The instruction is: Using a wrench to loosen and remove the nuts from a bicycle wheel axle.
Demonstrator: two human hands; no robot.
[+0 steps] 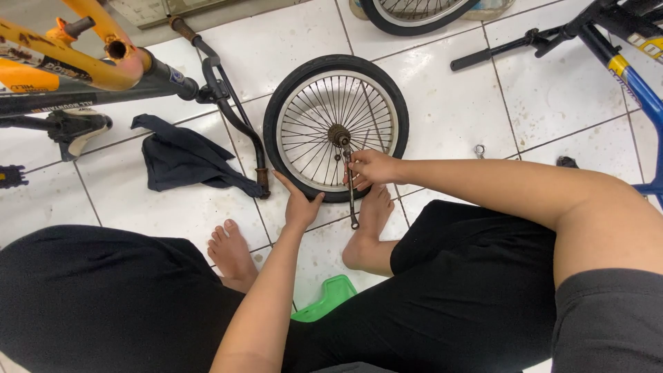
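Hands on a bicycle wheel atop white floor tiles

My right hand covers the wrench's middle — its head at the hub is too small to read. The second wheel and blue frame are cut off by the edges.

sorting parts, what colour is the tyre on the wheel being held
Black, on a silver spoked rim; the tyre shows best in the head view.
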